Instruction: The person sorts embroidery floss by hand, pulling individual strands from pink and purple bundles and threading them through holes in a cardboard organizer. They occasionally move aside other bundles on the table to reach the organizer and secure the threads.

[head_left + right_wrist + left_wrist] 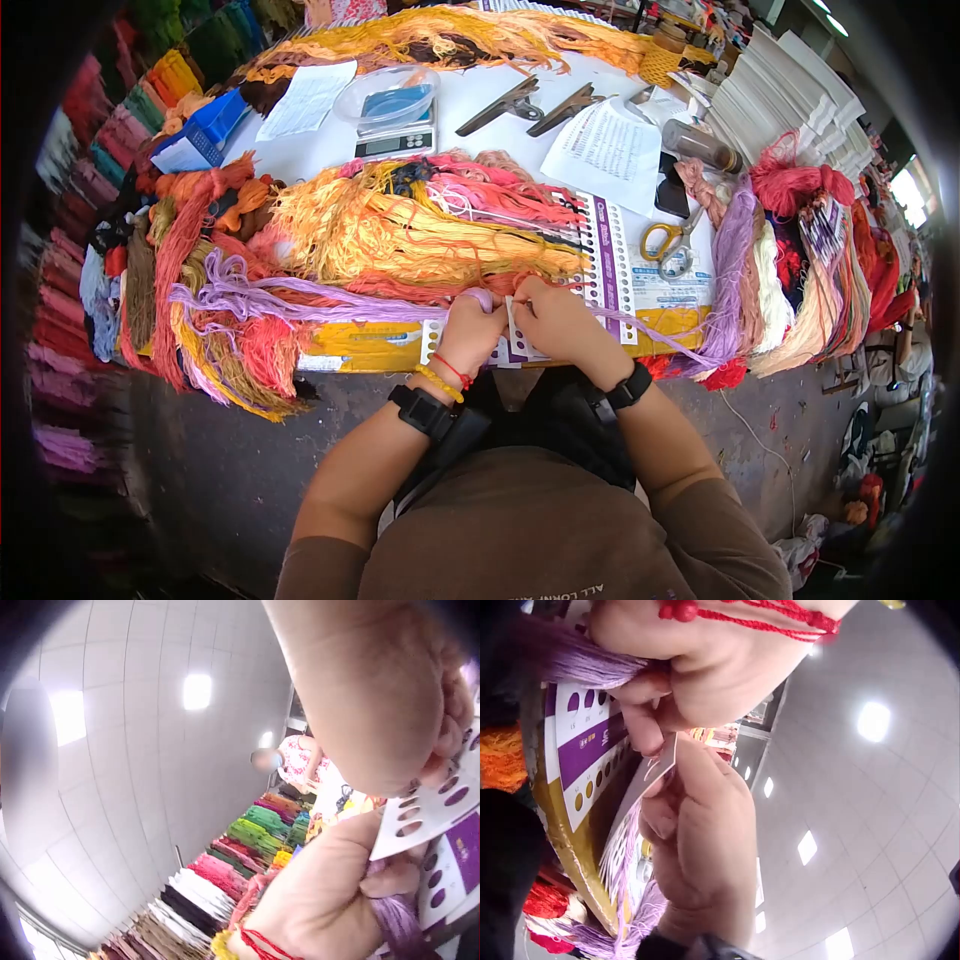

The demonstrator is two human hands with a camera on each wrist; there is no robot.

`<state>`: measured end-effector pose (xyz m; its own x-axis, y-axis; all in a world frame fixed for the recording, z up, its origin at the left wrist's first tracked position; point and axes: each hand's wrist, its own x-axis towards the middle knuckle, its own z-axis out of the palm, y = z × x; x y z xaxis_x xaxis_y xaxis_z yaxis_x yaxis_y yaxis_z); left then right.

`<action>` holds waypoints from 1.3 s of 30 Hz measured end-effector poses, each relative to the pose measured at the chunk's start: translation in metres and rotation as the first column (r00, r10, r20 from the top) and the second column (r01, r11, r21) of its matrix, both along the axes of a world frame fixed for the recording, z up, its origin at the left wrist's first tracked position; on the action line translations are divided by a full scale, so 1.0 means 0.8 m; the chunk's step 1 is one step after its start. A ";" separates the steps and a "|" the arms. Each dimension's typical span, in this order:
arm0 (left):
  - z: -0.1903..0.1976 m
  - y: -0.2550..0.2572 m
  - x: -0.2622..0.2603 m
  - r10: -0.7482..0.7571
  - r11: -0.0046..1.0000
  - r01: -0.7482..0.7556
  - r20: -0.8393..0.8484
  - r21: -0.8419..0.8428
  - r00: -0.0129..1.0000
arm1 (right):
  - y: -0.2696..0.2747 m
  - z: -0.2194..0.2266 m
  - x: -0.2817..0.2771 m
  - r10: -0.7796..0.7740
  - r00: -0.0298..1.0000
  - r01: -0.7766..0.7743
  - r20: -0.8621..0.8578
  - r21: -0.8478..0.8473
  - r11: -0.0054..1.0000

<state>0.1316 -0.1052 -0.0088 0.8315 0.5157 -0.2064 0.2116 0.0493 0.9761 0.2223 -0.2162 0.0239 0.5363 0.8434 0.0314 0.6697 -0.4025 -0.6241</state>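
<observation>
Threading step: left hand [470,325] gripping lilac thread bundle [300,300], right hand [555,318] pinching white punched card [515,330]; next, seemingly, feeding thread through a hole.

Bright, even light falls on the desk [300,150], with daylight glare at the head view's right edge and dark fisheye corners. Both wrist views show glowing ceiling panels [196,690] overhead, strongly curved, with the near hands soft and blurred.
</observation>
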 end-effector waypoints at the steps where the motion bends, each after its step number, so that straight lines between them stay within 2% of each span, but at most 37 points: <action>1: 0.001 0.001 -0.001 0.004 1.000 -0.004 -0.001 -0.001 1.000 | -0.002 0.004 0.000 0.004 1.000 -0.004 -0.001 -0.001 1.000; 3: 0.003 0.005 -0.003 -0.038 0.967 0.052 -0.059 0.250 0.998 | -0.005 0.008 0.000 -0.013 0.997 0.009 -0.071 -0.054 0.998; 4: -0.001 0.010 -0.006 -0.041 0.967 0.055 -0.060 0.251 0.997 | -0.006 0.003 0.001 -0.016 0.997 0.012 -0.072 -0.054 0.998; 5: -0.009 0.020 -0.010 -0.025 0.869 0.025 -0.007 0.495 1.000 | -0.007 -0.006 0.002 -0.002 1.000 0.000 -0.014 -0.124 0.992; 6: -0.016 0.030 -0.014 -0.024 0.711 -0.019 0.052 0.703 0.998 | -0.009 -0.012 0.003 0.017 0.999 -0.008 0.044 -0.195 0.981; 7: -0.021 0.042 -0.020 -0.028 0.711 -0.018 0.053 0.703 0.998 | -0.009 -0.016 0.003 0.013 0.999 -0.004 0.046 -0.195 0.981; 10: -0.022 0.068 -0.039 0.019 0.916 0.004 -0.052 0.401 0.998 | -0.009 -0.022 -0.001 0.021 0.994 0.005 0.107 -0.239 0.971; 11: -0.024 0.068 -0.042 0.022 0.916 0.002 -0.055 0.402 0.998 | -0.007 -0.019 -0.001 0.026 0.993 0.004 0.115 -0.248 0.969; 13: -0.024 0.066 -0.045 -0.016 0.969 0.016 0.000 0.246 1.000 | -0.004 -0.013 -0.001 0.034 0.991 -0.001 0.127 -0.253 0.967; 17: -0.012 0.062 -0.049 -0.097 0.977 0.091 0.021 0.192 0.995 | -0.007 -0.010 -0.004 0.015 0.989 0.023 0.144 -0.260 0.965; 21: -0.015 0.057 -0.044 -0.048 0.987 0.043 0.026 0.154 0.999 | -0.009 -0.009 -0.006 0.000 0.990 0.032 0.141 -0.230 0.973; 23: -0.008 0.049 -0.042 0.000 0.999 -0.003 0.072 0.045 0.997 | -0.011 -0.013 -0.005 -0.004 0.990 0.032 0.141 -0.201 0.979; 24: -0.003 0.047 -0.044 -0.002 0.999 -0.002 0.073 0.044 0.997 | -0.012 -0.015 -0.005 -0.002 0.990 0.026 0.138 -0.172 0.985; 25: 0.012 0.044 -0.048 -0.018 0.985 0.032 0.087 -0.169 0.996 | -0.013 -0.016 -0.005 -0.002 0.990 0.026 0.138 -0.172 0.985; 26: 0.026 0.040 -0.052 -0.029 0.925 0.066 0.105 -0.375 0.994 | -0.013 -0.016 -0.006 -0.009 0.989 0.032 0.144 -0.156 0.987; 27: 0.039 0.035 -0.055 -0.027 0.924 0.064 0.104 -0.376 0.994 | -0.014 -0.016 -0.006 -0.015 0.989 0.036 0.150 -0.140 0.989; 29: 0.057 0.024 -0.056 0.007 0.726 0.194 0.289 -0.660 0.957 | -0.014 -0.019 -0.006 -0.038 0.988 0.058 0.149 -0.131 0.990; 30: 0.047 0.026 -0.057 -0.055 0.681 0.291 0.350 -0.672 0.935 | -0.014 -0.020 -0.007 -0.065 0.987 0.083 0.147 -0.120 0.989; 31: 0.046 0.026 -0.056 -0.054 0.681 0.291 0.351 -0.671 0.935 | -0.014 -0.019 -0.008 -0.064 0.987 0.082 0.148 -0.120 0.989; 33: 0.045 0.023 -0.054 -0.139 0.702 0.267 0.242 -0.661 0.960 | -0.015 -0.014 -0.012 -0.103 0.991 0.104 0.083 0.000 0.995; 34: 0.041 0.019 -0.049 -0.122 0.725 0.210 0.177 -0.656 0.977 | -0.015 -0.005 -0.016 -0.104 0.991 0.104 0.082 0.000 0.995; 36: 0.037 0.013 -0.046 -0.137 0.727 0.201 0.149 -0.656 0.979 | -0.016 0.013 -0.027 0.004 0.996 0.008 -0.084 0.139 0.990; 38: 0.034 0.008 -0.042 -0.152 0.732 0.195 0.124 -0.653 0.981 | -0.012 0.008 -0.028 0.029 0.997 -0.017 -0.068 0.166 0.986; 39: 0.032 0.007 -0.041 -0.114 0.767 0.159 0.112 -0.622 0.987 | -0.010 0.007 -0.027 0.064 0.997 -0.054 -0.049 0.193 0.980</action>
